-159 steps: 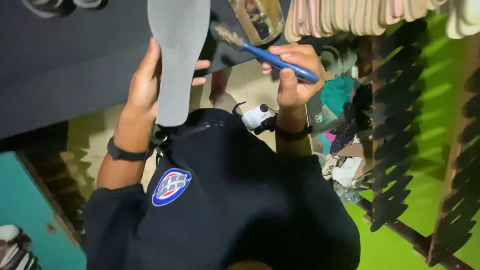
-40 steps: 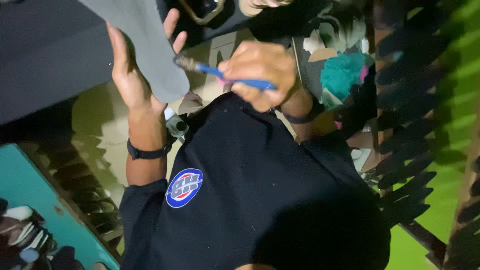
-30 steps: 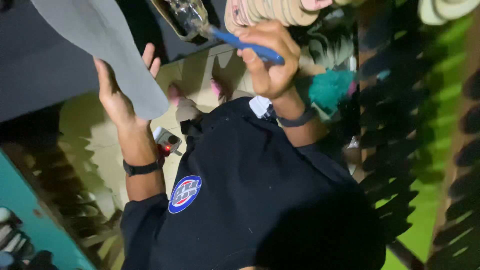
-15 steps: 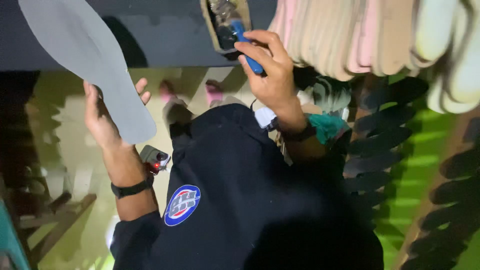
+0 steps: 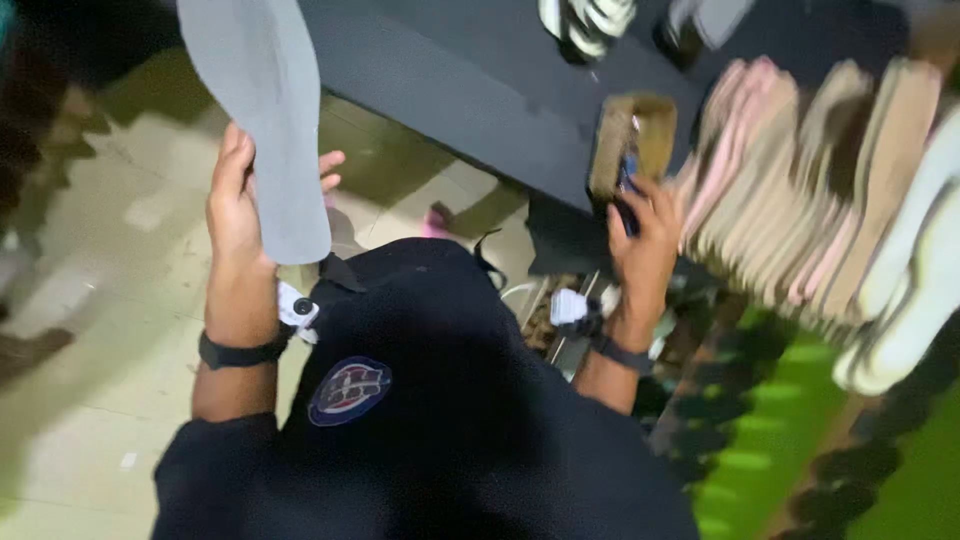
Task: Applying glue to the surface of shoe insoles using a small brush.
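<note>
I take the dark table (image 5: 450, 90) as my mark. To the left of its edge, my left hand (image 5: 240, 205) is closed around the lower end of a grey insole (image 5: 262, 110), thumb on one side and fingertips showing on the other, holding it upright so its upper part rises in front of the table's near corner. Below the table's edge my dark shirt with its round badge (image 5: 349, 390) fills the middle. Further right, at the table's near edge, my right hand (image 5: 642, 245) grips a blue-handled brush (image 5: 626, 185), its head inside a small brown glue pot (image 5: 632, 145) that sits on the table. Right of the pot, a row of pale soles (image 5: 800, 190) stands on edge, blurred.
</note>
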